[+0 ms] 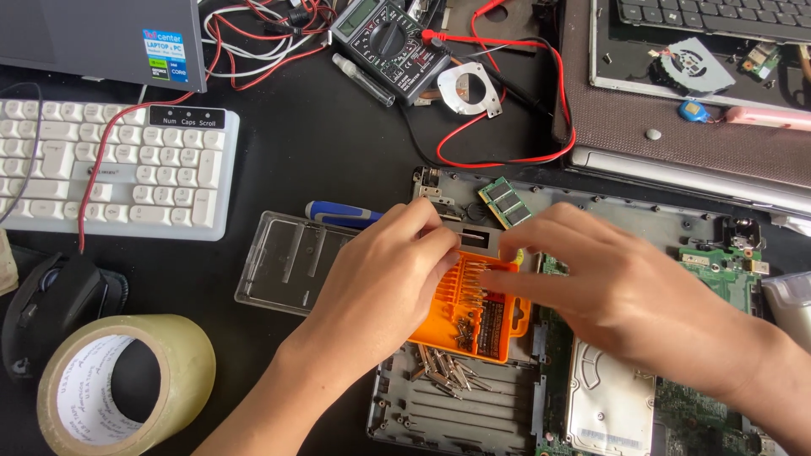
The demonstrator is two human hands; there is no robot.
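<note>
Gripping an orange screwdriver-bit holder [473, 308] from both sides, my hands meet over the opened laptop base [591, 338] at the centre of the black counter [321, 135]. My left hand [384, 274] curls around the holder's near edge, fingers folded over its top; my right hand [591, 274] comes in from 3 o'clock, fingertips pinched at the holder's upper corner, though what they pinch is too small to tell. Loose metal bits [443, 367] lie scattered just below the holder, on the grey chassis panel at 6 o'clock.

A clear plastic lid [283, 262] lies flat at 9 o'clock of the holder, with a blue-handled screwdriver [342, 214] along its top edge. A green memory module [505, 201] sits at 12 o'clock, and a silver hard drive [610, 405] rests at 5 o'clock. Farther out, a white keyboard [118, 169] lies at 10 o'clock, a roll of tape [118, 384] at 8 o'clock beside a black mouse [51, 304], and a multimeter [390, 46] with red leads at 12 o'clock.
</note>
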